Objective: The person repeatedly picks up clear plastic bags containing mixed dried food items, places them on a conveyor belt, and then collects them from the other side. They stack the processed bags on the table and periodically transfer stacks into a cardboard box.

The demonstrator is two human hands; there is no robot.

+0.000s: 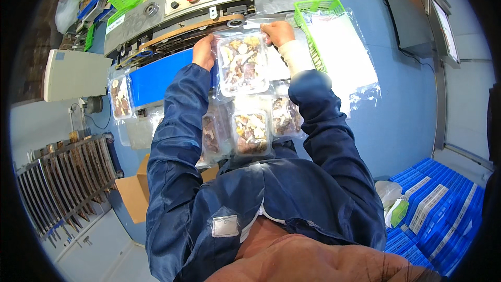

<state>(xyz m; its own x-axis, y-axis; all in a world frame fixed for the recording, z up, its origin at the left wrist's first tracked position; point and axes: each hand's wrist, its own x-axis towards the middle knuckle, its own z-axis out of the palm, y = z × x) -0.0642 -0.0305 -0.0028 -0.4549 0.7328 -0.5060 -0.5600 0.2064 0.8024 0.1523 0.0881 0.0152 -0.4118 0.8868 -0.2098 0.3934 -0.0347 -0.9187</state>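
Note:
My left hand (pixel 204 52) pinches the upper left edge of a clear plastic bag, close against the belt of a sealing machine (pixel 156 15). At the bag's upper right corner, my right hand (pixel 279 32), with a pale covering on the wrist, is closed on the film. Inside the bag lies a clear tray of food pieces (pixel 243 65), brown, whitish and yellow; I cannot tell their exact kind. Nearer my body sit more bagged trays: one in the middle (pixel 250 133), one on the right (pixel 286 116) and one partly behind my left sleeve (pixel 210 136).
A blue conveyor surface (pixel 162 77) runs along the machine, with another bagged tray (pixel 120 98) at its left end. Right of my hand stands a green basket (pixel 318 5) with clear bags. Blue stacked boxes (pixel 438 203) are at lower right, an open carton (pixel 134 190) at lower left.

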